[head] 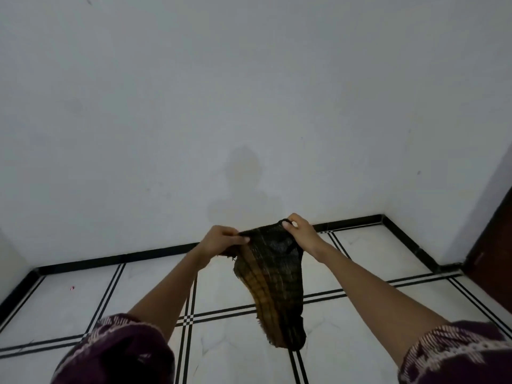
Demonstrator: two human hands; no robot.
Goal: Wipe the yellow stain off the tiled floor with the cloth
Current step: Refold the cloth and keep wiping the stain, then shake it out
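Note:
A dark brown checked cloth (273, 284) with frayed edges hangs in the air in front of me, above the tiled floor (346, 342). My left hand (221, 241) pinches its upper left corner. My right hand (300, 231) grips the upper right corner, slightly higher. The cloth droops down to a point below my hands. No yellow stain shows on the visible tiles; the cloth and my arms hide part of the floor.
The floor is white tile with black double lines. A black skirting (138, 256) runs along the white wall (249, 92). A dark wooden door (496, 256) stands at the right. A small red speck (72, 287) lies on the left tile.

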